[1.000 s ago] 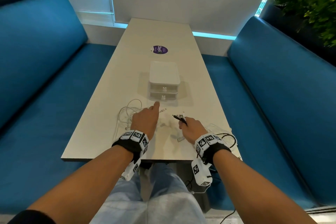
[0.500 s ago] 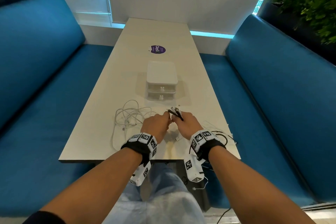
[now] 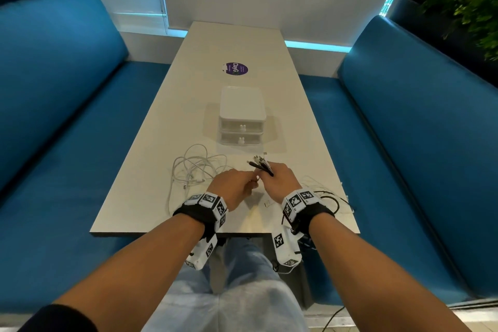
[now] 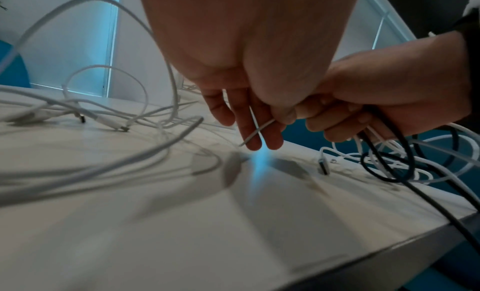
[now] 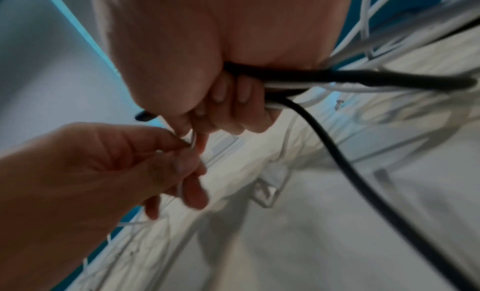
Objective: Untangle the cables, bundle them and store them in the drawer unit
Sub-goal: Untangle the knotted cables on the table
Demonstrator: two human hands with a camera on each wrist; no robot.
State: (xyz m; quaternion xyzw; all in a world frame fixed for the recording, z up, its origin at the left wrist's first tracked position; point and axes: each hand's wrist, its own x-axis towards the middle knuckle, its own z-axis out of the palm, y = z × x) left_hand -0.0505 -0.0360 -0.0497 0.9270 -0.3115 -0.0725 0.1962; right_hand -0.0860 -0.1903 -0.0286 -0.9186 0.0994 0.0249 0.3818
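Observation:
My right hand [image 3: 280, 180] grips a bundle of black and white cable ends [image 3: 260, 166] that stick out past its fingers. In the right wrist view the black cable [image 5: 337, 77] and white ones run through the curled fingers and trail over the table. My left hand [image 3: 234, 188] is right beside it, and its fingers [image 4: 249, 121] pinch a thin white wire [image 4: 257, 129] at the bundle. A loose tangle of white cables [image 3: 194, 170] lies left of the hands. The white two-drawer unit [image 3: 242, 116] stands beyond them with both drawers closed.
Black and white cable loops [image 3: 328, 202] lie by the table's near right edge. A small white connector [image 4: 323, 166] rests on the table [image 3: 151, 197]. A purple sticker [image 3: 235, 69] is further back. Blue benches [image 3: 67, 129] flank the table on both sides.
My left hand has drawn back from pointing toward the drawer unit and come against the right hand, now pinching the thin wire. The right hand has shifted a little left with the bundle.

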